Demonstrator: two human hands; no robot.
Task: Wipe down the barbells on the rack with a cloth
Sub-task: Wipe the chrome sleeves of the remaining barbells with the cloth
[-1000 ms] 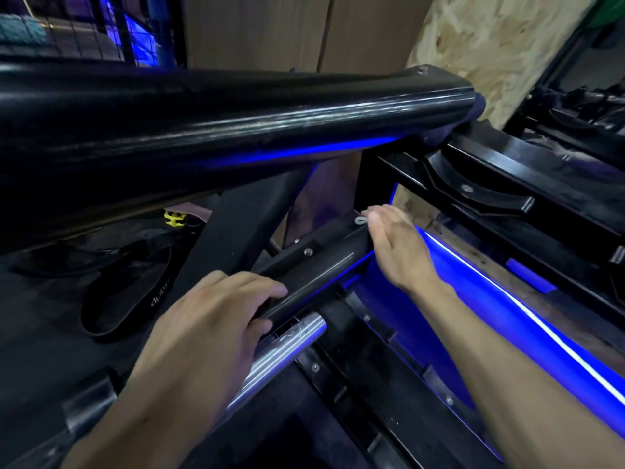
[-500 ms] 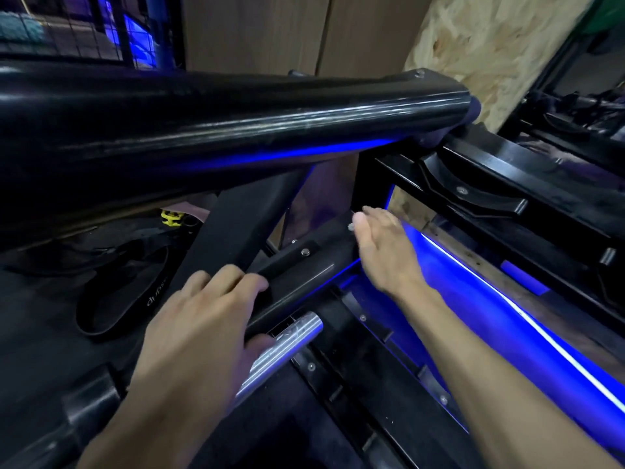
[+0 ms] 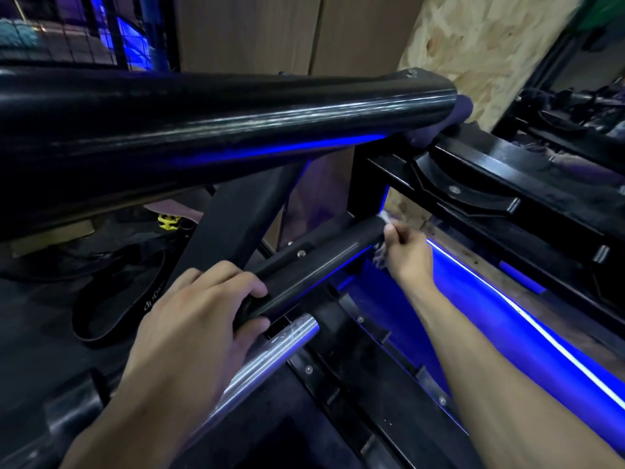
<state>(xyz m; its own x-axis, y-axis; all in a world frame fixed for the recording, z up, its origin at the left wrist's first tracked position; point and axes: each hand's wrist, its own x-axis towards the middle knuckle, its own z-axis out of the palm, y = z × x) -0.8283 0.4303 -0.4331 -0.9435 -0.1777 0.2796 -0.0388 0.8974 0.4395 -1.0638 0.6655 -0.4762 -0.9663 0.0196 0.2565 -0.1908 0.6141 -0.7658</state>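
Note:
A black barbell sleeve [image 3: 324, 262] lies on the rack's middle tier, running up to the right. My left hand [image 3: 196, 319] grips its near end. At the sleeve's far tip, my right hand [image 3: 406, 253] is closed around a small white cloth [image 3: 384, 220], which presses against the tip; most of the cloth is hidden in my fist. A silver barbell sleeve [image 3: 270, 353] rests just below the black one. A thick black barbell sleeve [image 3: 236, 130] crosses the upper part of the view above both hands.
The black rack frame [image 3: 473, 184] with its cradles stands at right, and a blue light strip [image 3: 527, 313] runs beneath it. A black strap loop [image 3: 111, 299] and a yellow collar [image 3: 167, 221] lie on the dark floor at left. Wooden panels stand behind.
My right hand slid up the black sleeve from its side to the far tip, and the white cloth now shows there. My left hand stayed on the near end.

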